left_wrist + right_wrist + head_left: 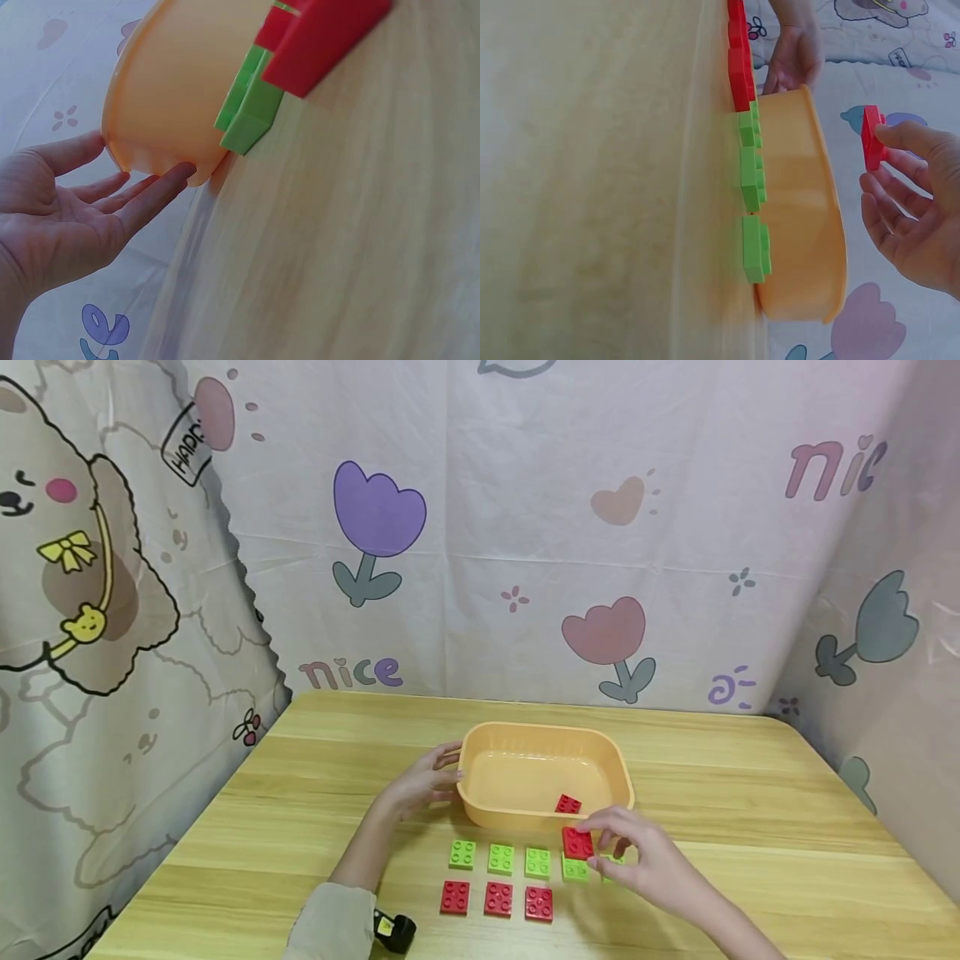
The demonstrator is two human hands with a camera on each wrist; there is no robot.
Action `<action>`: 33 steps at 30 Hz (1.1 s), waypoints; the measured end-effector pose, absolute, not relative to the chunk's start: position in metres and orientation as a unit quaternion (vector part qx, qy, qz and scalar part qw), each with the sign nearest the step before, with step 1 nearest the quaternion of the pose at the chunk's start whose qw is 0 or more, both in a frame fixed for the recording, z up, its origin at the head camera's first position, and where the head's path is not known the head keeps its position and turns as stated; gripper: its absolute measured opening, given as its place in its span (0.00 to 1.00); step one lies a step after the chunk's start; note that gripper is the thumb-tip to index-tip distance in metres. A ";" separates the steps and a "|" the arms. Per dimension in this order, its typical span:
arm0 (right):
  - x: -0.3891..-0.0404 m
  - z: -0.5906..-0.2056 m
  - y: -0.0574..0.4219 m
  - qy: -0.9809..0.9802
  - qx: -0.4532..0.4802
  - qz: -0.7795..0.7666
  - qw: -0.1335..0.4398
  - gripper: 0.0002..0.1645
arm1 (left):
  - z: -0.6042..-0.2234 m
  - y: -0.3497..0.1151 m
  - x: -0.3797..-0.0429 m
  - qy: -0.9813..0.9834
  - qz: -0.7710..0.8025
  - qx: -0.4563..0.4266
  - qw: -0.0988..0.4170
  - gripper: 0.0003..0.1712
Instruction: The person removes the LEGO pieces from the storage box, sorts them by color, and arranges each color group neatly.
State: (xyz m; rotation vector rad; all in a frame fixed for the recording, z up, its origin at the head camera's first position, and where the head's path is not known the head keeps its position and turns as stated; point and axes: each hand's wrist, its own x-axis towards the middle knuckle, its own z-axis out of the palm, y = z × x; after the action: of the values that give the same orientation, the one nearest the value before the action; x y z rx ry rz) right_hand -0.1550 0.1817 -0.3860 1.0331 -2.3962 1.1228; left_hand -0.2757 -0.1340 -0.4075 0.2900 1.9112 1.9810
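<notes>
My right hand (637,856) pinches a red toy brick (577,843) between thumb and fingers, held up above the table near the front wall of a yellow-orange plastic basin (517,817). In the right wrist view the pinched brick (871,138) is raised clear of the basin. My left hand (423,781) touches the basin's left end; in the left wrist view its fingers (154,196) are fairly straight against the wall. One red brick (568,804) lies inside the basin. In front stand a row of several green bricks (501,859) and three red bricks (498,900).
The wooden table (360,718) ends at a printed cloth (495,635) hanging behind it. A small black device (396,932) with a yellow label is by the left sleeve (333,918). The right hand partly covers the rightmost green brick (613,860).
</notes>
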 end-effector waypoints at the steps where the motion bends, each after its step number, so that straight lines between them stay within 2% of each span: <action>1: -0.154 -0.388 0.182 -0.834 0.359 0.390 0.151 0.25 | -0.407 -0.134 -0.276 0.678 0.703 0.103 0.186 0.33; 8: -0.149 -0.396 0.185 -0.828 0.364 0.397 0.157 0.25 | -0.408 -0.135 -0.276 0.676 0.704 0.104 0.190 0.34; 18: -0.140 -0.402 0.190 -0.825 0.357 0.418 0.130 0.28 | -0.406 -0.135 -0.276 0.672 0.705 0.111 0.196 0.34; 33: -0.132 -0.427 0.191 -0.830 0.333 0.440 0.079 0.24 | -0.405 -0.135 -0.275 0.674 0.703 0.110 0.197 0.33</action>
State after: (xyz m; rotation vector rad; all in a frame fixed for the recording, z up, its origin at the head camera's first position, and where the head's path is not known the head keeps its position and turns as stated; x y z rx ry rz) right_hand -0.1323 0.1915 -0.4265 0.9968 -2.4852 1.3163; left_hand -0.2745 -0.1348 -0.4047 0.3086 1.8874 1.9698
